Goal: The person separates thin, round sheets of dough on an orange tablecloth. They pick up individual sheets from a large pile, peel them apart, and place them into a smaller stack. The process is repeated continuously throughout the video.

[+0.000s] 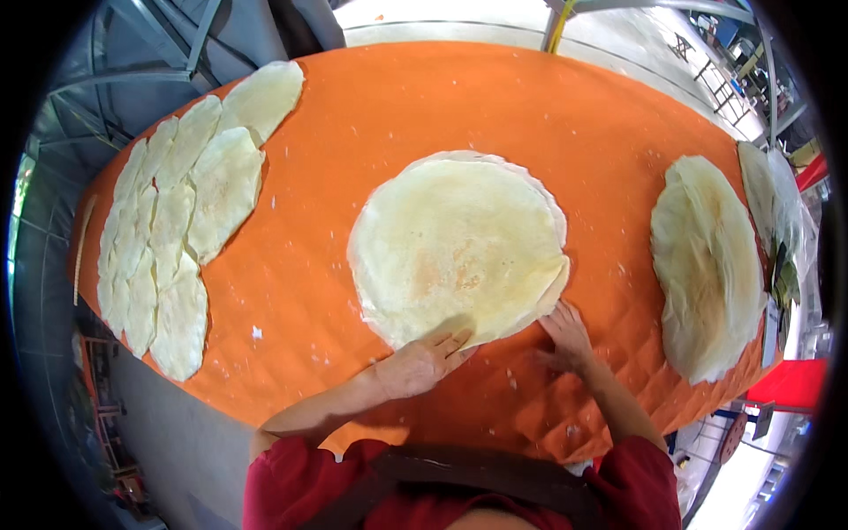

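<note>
A stack of large, thin round flatbreads (457, 232) lies on the orange cloth in front of me. Browned patches mark the top sheet, and its right edge has a small folded flap. My left hand (424, 361) rests at the near edge of the stack, with its fingertips over the top sheet and nothing visibly gripped. At the lower right rim, my right hand (568, 338) is spread, its fingertips touching or very close to the edge. The thumb side of that hand is blurred.
Overlapping flatbread sheets (172, 192) cover the table's left end. To the right lies a folded pile of sheets (709, 265), with clear plastic (788, 199) beyond it. Crumbs dot the orange quilted tablecloth (430, 99). Metal frame poles (199, 40) rise past the far left edge.
</note>
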`<state>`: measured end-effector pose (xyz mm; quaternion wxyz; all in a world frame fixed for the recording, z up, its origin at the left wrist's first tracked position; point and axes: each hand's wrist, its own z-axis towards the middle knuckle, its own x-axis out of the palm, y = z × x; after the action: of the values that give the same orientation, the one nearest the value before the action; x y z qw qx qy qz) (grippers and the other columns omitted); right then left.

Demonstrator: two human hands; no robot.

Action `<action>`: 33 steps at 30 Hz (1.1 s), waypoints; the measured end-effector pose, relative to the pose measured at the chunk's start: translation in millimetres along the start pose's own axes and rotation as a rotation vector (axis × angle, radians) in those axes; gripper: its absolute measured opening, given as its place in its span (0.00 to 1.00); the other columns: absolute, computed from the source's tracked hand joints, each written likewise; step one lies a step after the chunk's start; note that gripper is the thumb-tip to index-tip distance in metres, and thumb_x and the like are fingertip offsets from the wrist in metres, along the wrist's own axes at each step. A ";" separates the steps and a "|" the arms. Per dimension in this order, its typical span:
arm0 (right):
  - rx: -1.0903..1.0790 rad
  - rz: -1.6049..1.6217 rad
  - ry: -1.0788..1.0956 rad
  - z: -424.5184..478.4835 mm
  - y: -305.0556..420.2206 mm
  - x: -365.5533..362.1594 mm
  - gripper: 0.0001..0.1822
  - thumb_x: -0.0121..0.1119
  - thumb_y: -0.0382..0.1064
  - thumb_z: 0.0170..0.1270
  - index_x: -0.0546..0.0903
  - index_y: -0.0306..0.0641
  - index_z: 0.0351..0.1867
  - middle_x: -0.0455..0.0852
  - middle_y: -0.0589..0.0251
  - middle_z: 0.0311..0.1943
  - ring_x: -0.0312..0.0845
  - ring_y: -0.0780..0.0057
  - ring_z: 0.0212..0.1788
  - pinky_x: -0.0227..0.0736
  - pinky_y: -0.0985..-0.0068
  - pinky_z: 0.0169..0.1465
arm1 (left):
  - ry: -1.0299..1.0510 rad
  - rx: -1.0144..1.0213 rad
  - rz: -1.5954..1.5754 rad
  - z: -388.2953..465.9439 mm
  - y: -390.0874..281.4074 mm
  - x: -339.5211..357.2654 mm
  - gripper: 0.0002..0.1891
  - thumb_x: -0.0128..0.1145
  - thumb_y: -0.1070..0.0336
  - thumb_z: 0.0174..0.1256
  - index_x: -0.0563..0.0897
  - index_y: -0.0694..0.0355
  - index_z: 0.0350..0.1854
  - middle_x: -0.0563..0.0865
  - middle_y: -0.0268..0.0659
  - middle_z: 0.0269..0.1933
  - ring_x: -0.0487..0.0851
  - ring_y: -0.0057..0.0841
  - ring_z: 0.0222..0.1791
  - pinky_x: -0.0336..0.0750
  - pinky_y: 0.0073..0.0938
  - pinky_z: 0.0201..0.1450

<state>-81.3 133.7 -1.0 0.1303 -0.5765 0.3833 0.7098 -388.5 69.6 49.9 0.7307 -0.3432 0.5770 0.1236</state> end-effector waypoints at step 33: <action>0.070 -0.337 -0.653 68.0 -6.0 -294.6 0.07 0.54 0.36 0.55 0.77 0.33 0.26 0.79 0.56 0.19 0.74 0.62 0.22 0.69 0.70 0.28 | -0.828 -0.708 -1.445 55.9 -26.2 36.4 0.42 0.59 0.50 0.57 0.50 0.63 0.67 0.59 0.46 0.63 0.60 0.38 0.63 0.60 0.46 0.61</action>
<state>-37.6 260.6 270.0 0.3806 -0.3696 0.2452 0.8114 -319.9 78.6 31.0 0.6310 -0.7548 -0.1598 -0.0814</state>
